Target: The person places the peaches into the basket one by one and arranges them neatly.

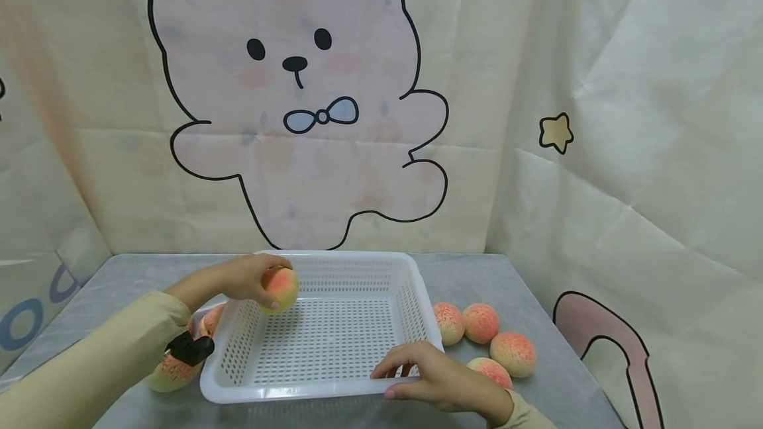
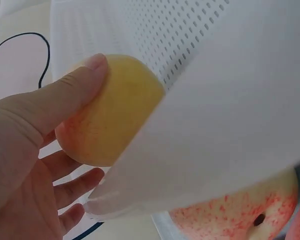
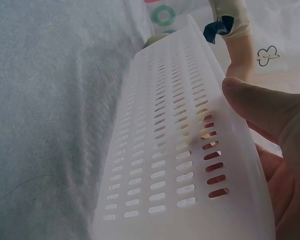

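Note:
In the head view my left hand [image 1: 246, 278] holds a yellow and pink peach [image 1: 283, 288] just inside the left wall of a white perforated plastic basket [image 1: 298, 392]. The left wrist view shows my thumb [image 2: 77, 87] lying across that peach [image 2: 122, 107], with the basket's side wall hiding part of it. At the basket's front right, my right hand [image 1: 432, 376] grips the rim, thumb outside and fingers inside. From the right wrist view, the thumb [image 3: 260, 105] presses against the rim of the slotted wall [image 3: 160, 145].
Several red-speckled peaches [image 1: 513, 354] lie on the grey table [image 1: 471, 270] to the basket's right. More peaches [image 1: 171, 376] sit on its left, partly hidden by my left sleeve [image 1: 119, 343]. A cartoon-printed cloth [image 1: 465, 171] hangs behind the table.

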Demonstrator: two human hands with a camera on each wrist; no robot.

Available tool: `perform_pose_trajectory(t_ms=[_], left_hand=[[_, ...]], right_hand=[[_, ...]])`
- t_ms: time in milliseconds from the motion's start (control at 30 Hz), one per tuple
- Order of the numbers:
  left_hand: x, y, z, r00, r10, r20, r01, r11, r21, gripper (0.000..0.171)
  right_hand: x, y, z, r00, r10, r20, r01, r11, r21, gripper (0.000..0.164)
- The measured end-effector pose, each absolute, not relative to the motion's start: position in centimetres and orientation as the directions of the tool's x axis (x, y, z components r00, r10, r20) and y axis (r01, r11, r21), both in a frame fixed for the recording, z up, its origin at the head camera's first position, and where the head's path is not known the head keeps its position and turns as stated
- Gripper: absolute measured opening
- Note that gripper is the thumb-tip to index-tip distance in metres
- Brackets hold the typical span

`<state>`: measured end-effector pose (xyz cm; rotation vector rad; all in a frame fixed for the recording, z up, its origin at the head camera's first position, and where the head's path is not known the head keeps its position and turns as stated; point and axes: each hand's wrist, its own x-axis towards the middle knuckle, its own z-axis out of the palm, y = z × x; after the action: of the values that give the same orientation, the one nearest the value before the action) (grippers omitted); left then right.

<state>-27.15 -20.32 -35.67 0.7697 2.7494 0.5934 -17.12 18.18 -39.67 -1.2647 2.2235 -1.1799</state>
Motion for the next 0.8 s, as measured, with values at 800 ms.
perform_pose_trajectory(t_ms=[800], left_hand=[[-27.3,-19.7,-35.7,-0.857,0.483,-0.179,0.424,0.859,0.286,0.043]], right_hand=[[-16.9,18.1,-39.5,-0.573,-0.815,0.092,-0.528,0.280,-0.802,0.027]])
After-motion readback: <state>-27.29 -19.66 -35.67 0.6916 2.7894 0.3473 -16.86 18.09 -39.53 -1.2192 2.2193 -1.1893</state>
